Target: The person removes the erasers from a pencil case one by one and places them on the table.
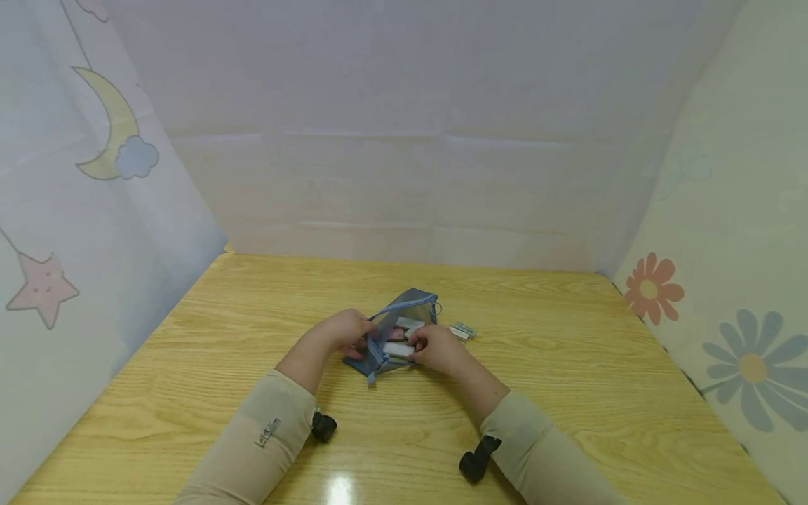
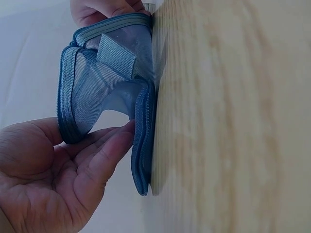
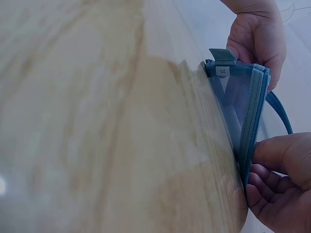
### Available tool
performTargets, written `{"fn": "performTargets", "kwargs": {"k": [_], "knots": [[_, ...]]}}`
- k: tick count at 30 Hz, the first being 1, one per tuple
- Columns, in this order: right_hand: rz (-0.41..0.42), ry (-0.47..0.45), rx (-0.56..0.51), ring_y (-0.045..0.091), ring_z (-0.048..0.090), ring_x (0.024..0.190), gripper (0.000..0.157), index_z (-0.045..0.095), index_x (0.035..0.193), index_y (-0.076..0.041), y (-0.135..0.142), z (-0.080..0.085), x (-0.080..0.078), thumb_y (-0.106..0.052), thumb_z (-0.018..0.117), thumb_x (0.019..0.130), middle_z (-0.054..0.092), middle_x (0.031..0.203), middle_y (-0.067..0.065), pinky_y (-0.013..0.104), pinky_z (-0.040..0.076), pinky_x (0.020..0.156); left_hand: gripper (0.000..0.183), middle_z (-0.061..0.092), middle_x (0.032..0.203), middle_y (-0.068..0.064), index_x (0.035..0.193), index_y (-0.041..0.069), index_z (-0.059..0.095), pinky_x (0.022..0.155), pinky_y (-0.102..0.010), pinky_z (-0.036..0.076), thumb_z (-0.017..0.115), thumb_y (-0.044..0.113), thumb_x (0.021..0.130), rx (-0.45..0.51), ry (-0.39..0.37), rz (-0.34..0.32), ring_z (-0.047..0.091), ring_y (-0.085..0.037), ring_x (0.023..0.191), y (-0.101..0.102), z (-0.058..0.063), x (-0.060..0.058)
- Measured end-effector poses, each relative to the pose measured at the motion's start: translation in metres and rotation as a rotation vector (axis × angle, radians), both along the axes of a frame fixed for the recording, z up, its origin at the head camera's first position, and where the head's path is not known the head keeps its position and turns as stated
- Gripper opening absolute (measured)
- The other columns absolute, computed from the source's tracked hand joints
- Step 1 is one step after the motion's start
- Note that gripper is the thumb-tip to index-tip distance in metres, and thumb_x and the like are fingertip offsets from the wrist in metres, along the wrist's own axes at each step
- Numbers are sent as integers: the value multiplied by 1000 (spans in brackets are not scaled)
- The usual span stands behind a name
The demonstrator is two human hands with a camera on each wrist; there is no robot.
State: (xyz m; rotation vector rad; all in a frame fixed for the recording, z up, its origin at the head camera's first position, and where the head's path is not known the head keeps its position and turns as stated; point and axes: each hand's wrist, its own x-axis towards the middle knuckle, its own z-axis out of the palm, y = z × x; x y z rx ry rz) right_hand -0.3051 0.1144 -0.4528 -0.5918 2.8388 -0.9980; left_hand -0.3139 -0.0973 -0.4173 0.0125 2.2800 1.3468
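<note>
A blue mesh zip pouch (image 1: 413, 298) lies on the table with its mouth unzipped. Several small blocks show within it, among them a pinkish one (image 1: 396, 334) and a white one (image 1: 410, 323). My left hand (image 1: 344, 331) holds the pouch's left end, thumb at one zip edge and fingers at another in the left wrist view. At the right side of the mouth, curled fingers of my right hand (image 1: 442, 348) pinch one end of a white block (image 1: 398, 350). In the right wrist view the zip edge (image 3: 252, 114) hides what those fingertips touch.
Just right of the pouch, small light-coloured blocks (image 1: 463, 332) lie on the wooden table (image 1: 543, 393). Printed cloth walls (image 1: 404, 196) stand at the back and both sides. A black strap piece (image 1: 480, 459) hangs below the right sleeve, another (image 1: 324, 426) below the left.
</note>
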Motion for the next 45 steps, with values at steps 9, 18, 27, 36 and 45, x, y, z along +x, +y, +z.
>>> {"fn": "performTargets", "kwargs": {"k": [9, 18, 27, 36, 45], "knots": [[1, 6, -22, 10, 49, 67, 14, 65, 80, -10, 1, 0, 1, -10, 76, 71, 54, 70, -3, 24, 43, 61, 25, 59, 84, -7, 96, -3, 63, 65, -32, 55, 46, 16, 93, 4, -1, 1, 58, -16, 77, 0, -2, 0], [-8, -47, -71, 11, 52, 69, 13, 64, 82, -7, 2, 4, 4, -8, 74, 73, 57, 75, 0, 24, 45, 61, 25, 58, 87, -7, 98, -3, 63, 65, -32, 54, 45, 15, 93, 12, -2, 2, 59, -16, 78, -1, -3, -2], [-62, -107, -111, 12, 53, 71, 13, 65, 86, -6, 6, 10, 5, -7, 72, 75, 59, 77, 0, 24, 45, 61, 24, 59, 91, -9, 96, -2, 63, 67, -33, 54, 45, 15, 94, 18, -2, -6, 61, -18, 85, -2, -3, -2], [-88, -137, -140, 13, 54, 73, 12, 65, 86, -6, 18, 16, 0, -4, 71, 76, 60, 79, 1, 25, 45, 62, 25, 54, 70, -4, 75, 2, 52, 65, -35, 54, 43, 13, 95, 31, -4, -15, 59, -15, 71, 0, -7, -6], [-90, -155, -189, 15, 55, 75, 13, 66, 90, -5, 32, 30, 2, -5, 70, 78, 62, 82, 3, 26, 47, 65, 25, 55, 70, -4, 73, 4, 52, 64, -35, 54, 43, 13, 94, 38, -12, -15, 59, -15, 69, 0, -8, -8]]}}
